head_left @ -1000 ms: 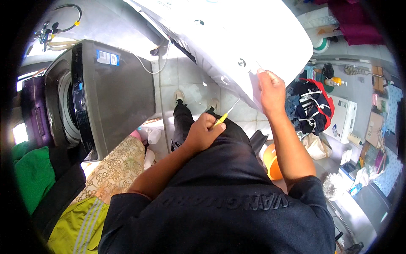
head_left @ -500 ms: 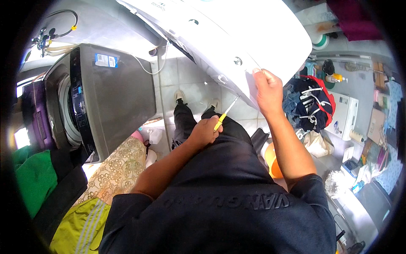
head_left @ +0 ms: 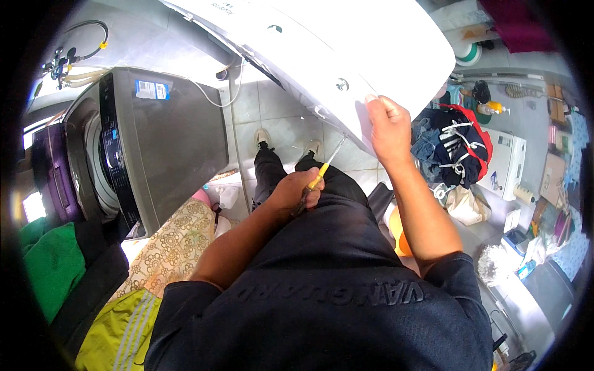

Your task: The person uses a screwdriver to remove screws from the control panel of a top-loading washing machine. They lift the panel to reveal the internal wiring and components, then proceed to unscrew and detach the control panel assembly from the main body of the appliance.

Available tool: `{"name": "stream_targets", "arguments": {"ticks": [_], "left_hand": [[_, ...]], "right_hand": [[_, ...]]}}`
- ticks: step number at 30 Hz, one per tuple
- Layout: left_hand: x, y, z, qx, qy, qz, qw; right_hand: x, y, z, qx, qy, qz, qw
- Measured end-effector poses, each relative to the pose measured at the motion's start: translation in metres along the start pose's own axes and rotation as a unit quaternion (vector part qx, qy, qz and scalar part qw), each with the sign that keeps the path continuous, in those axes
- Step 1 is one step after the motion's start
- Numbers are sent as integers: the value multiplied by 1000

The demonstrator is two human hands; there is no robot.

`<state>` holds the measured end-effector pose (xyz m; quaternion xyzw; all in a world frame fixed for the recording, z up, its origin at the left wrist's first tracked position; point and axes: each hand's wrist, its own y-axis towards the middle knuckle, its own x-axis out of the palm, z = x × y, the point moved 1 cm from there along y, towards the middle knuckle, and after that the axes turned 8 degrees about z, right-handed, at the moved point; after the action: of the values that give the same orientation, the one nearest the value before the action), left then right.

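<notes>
A screwdriver (head_left: 321, 175) with a yellow handle and a thin metal shaft is gripped in my left hand (head_left: 296, 193), fingers closed around the handle. Its tip reaches the lower edge of a large white appliance casing (head_left: 377, 46), near a small fitting there; whether it touches a screw is too small to tell. My right hand (head_left: 391, 127) is closed at the casing's near right edge, thumb against the white surface and the other fingers curled. Round openings show in the casing's face, and bright light washes out much of it.
A grey front-loading washing machine (head_left: 170, 133) stands at left, with a white cord (head_left: 216, 104) beyond it. Patterned cloth (head_left: 170, 247) and a yellow-green garment (head_left: 117, 334) lie near left. To the right are a pile of dark clothes (head_left: 455, 145) and an orange basin (head_left: 399, 232).
My left hand has turned a little around the screwdriver, and a darker rear part of the handle shows below the fingers. My right hand stays at the casing's edge. The view has shifted slightly.
</notes>
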<state>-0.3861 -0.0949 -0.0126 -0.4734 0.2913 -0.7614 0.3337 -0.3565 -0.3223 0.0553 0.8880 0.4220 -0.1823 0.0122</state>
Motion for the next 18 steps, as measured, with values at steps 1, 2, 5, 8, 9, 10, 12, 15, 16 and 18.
{"name": "stream_targets", "arguments": {"ticks": [1, 2, 5, 8, 9, 10, 12, 15, 16, 18], "left_hand": [[-5, 5, -1, -38, -28, -31, 998], [-11, 9, -2, -75, -57, -62, 994], [-5, 6, 7, -81, -37, -20, 996], [11, -3, 13, 48, 185, 117, 975], [14, -5, 12, 104, 281, 164, 940], [14, -8, 11, 175, 351, 192, 900], [14, -12, 9, 311, 476, 242, 786], [14, -12, 10, 301, 499, 274, 765], [14, -12, 10, 310, 497, 274, 763], [13, -10, 9, 328, 491, 274, 759]], "right_hand": [[0, 0, 2, 3, -4, 0, 1000], [0, 0, 4, 6, -8, 0, 1000], [0, 1, 4, 4, -8, 1, 1000], [2, 0, 3, 0, -10, 5, 1000], [1, 0, 2, 0, -13, 8, 1000], [1, 0, 3, -2, -14, 9, 1000], [2, 0, 5, -6, -14, 10, 1000], [1, 0, 4, -6, -40, 7, 999], [1, 0, 4, -10, -37, 8, 999], [1, -1, 2, -17, -31, 10, 999]]}}
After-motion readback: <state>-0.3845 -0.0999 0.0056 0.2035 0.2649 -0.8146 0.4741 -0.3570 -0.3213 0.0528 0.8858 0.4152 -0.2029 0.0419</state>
